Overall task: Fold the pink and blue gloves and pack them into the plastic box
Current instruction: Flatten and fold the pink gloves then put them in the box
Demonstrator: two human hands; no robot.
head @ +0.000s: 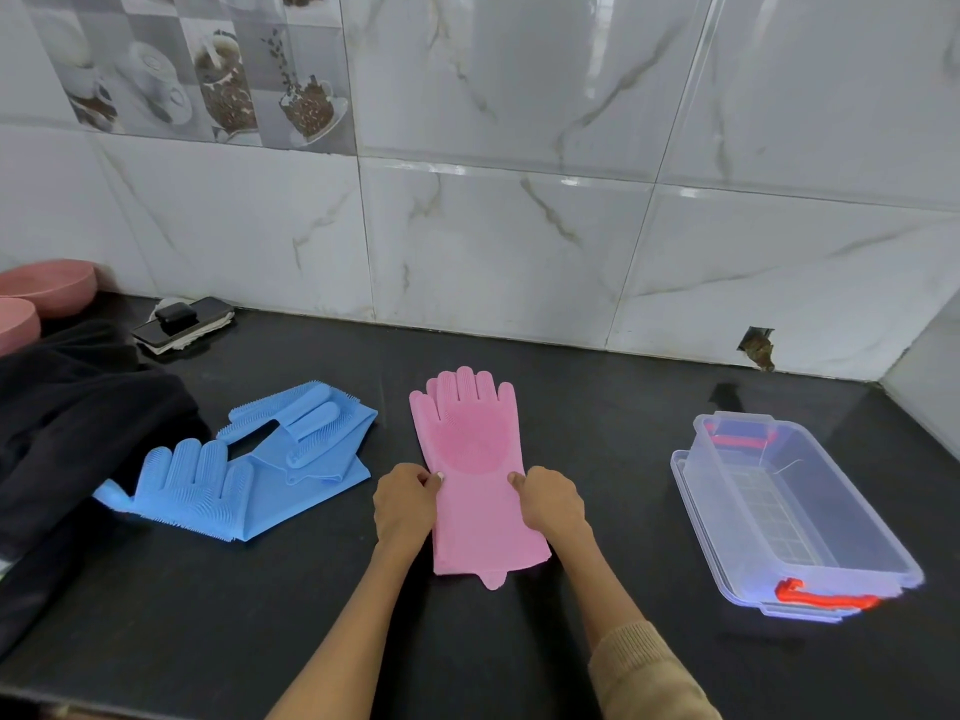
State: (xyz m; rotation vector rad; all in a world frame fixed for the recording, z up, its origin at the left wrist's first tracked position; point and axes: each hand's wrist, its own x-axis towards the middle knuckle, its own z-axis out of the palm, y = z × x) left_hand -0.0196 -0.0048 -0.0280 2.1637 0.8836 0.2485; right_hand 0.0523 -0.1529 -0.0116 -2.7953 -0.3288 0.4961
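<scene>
While pinched, pink glove point(474, 470) flat.

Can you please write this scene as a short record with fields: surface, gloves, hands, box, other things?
surface: black countertop against a marble-tiled wall
pink glove: lies flat, fingers toward the wall, not folded
left hand: pinches the pink glove's left edge
right hand: pinches its right edge
blue gloves: lie loose to the left, partly overlapping, not folded
plastic box: clear, red handles, on the right, open, no gloves inside
other: dark cloth, phone, pink bowls at far left
</scene>
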